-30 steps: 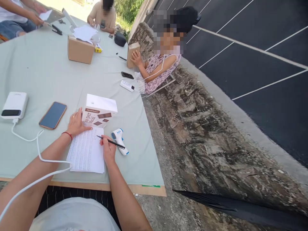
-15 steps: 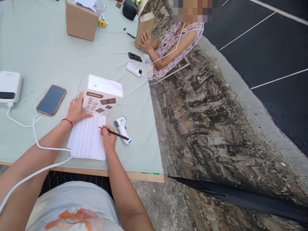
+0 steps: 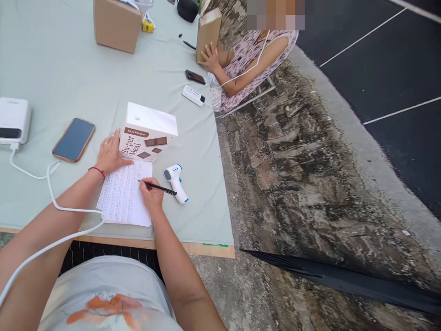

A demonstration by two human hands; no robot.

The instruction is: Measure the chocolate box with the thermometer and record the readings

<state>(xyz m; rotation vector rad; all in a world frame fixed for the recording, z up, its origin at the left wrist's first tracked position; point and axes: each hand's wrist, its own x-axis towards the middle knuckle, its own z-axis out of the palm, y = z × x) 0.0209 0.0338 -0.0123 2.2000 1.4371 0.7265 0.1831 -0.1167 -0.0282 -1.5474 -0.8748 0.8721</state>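
Observation:
My right hand (image 3: 151,195) pinches a black pen (image 3: 160,187), its tip at the right part of a white paper sheet (image 3: 120,202) covered in handwritten lines. Flat at the sheet's top left lies my left hand (image 3: 110,154), fingers stretched along the left side of a white and brown "Super Meal" box (image 3: 148,131), thumb spread over the paper's top edge. The box stands upright just behind the sheet. To the right of my right hand, a white and blue infrared thermometer (image 3: 176,181) rests on the table, partly overlapped by the pen's rear end.
On the cloth-covered table (image 3: 69,73) are a phone (image 3: 74,139), a white power bank (image 3: 14,119) with a cable (image 3: 74,210) crossing my left forearm, and a cardboard box (image 3: 117,25). Across the right edge, another person (image 3: 255,64) holds a brown box (image 3: 208,34).
My right hand with the pen has shifted slightly left over the sheet. My left hand stays in place. The view has tilted a little.

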